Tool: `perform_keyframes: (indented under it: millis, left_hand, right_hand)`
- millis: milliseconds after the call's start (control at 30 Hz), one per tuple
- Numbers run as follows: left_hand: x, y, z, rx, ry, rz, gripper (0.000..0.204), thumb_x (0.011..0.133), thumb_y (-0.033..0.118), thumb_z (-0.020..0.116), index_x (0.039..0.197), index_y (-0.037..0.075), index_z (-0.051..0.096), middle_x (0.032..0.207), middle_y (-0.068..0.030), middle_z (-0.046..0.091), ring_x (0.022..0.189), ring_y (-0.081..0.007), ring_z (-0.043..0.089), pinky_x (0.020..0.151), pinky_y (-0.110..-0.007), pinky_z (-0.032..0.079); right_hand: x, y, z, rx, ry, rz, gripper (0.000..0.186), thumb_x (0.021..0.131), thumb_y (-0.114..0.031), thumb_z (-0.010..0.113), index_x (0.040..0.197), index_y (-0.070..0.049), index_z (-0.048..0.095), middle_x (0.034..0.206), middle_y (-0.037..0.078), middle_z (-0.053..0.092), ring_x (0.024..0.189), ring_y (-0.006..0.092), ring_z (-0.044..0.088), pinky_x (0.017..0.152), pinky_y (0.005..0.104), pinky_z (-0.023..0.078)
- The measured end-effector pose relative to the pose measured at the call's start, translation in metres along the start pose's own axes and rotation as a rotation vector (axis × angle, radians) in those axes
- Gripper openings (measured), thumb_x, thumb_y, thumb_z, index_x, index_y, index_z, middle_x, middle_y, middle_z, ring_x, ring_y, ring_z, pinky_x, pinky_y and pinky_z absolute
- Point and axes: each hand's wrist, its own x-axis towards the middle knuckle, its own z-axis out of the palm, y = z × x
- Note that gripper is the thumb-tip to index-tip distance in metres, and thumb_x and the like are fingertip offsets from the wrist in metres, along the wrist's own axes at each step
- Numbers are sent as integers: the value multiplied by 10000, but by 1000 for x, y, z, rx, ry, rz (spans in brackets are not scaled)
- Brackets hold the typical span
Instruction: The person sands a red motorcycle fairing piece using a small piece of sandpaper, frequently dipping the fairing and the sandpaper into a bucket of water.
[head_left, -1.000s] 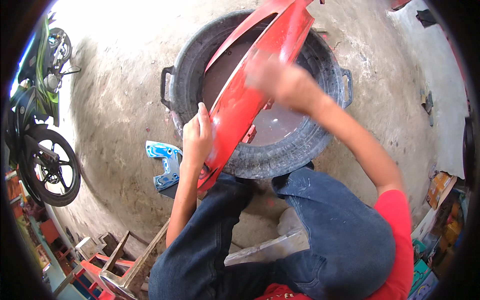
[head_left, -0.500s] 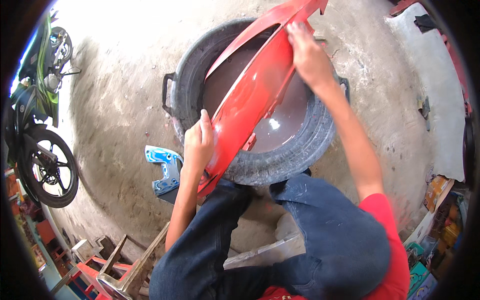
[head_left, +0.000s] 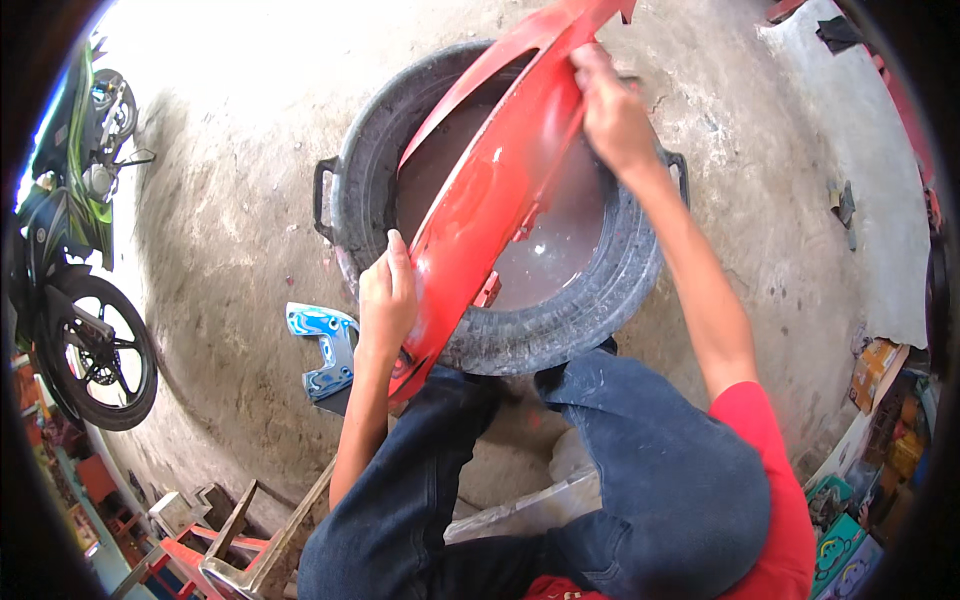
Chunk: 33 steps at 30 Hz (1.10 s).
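Observation:
A long, glossy red motorcycle fairing panel lies slantwise over a black rubber tub of murky grey-brown water. Its lower end is by my left knee, and its upper end reaches past the tub's far rim. My left hand grips the panel's left edge near the low end, thumb stretched up along it. Against the panel's upper right part, my right hand presses with bent, closed fingers. Motion blurs those fingertips, and whatever may be under them is hidden.
A blue-and-white patterned plastic part lies left of the tub. At the left stands a green-and-black motorcycle. A wooden-framed stool is at lower left. On the right are a grey sheet and boxes.
The view has shifted slightly. The panel's upper end sits a little farther left. My left hand keeps its hold, and my right hand stays at the panel's upper part.

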Motion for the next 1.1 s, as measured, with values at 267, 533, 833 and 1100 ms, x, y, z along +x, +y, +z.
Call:
perform_keyframes:
  millis: [267,533,833,1100]
  left_hand:
    - [-1,10,-4,-29,-41,-151,539,1150,304,396,815,-67,597,653,-261,562,567,-430,520,571,-507,377]
    - [-2,-1,-1,73,-30,48,458,1143,250,406,886,-77,597,696,-254,578,623,-450,550,583,-519,386]
    - [-3,-14,0,7,-113,-150,350,1123,202,436,1014,-79,616,744,-280,570,692,-486,560,591,-523,393]
    - [-12,-38,1,320,-97,274,449,965,-46,585,1398,-131,503,801,-213,593,630,-392,605,548,-491,457]
  right_hand:
    - [-15,-23,-2,-180,-206,-538,443,961,-40,522,1389,-87,626,1452,181,618,1405,356,551,1198,447,444]
    - [-27,-72,15,-64,-345,-721,305,967,-147,594,1246,-78,694,1316,148,684,1295,311,630,1172,477,447]
    - [-18,-51,11,-252,-197,-419,427,970,-97,518,1364,17,639,1444,206,626,1404,360,550,1216,447,424]
    - [-30,-67,0,-132,-189,-301,416,957,-60,510,1347,21,626,1396,226,646,1373,353,582,1187,421,457]
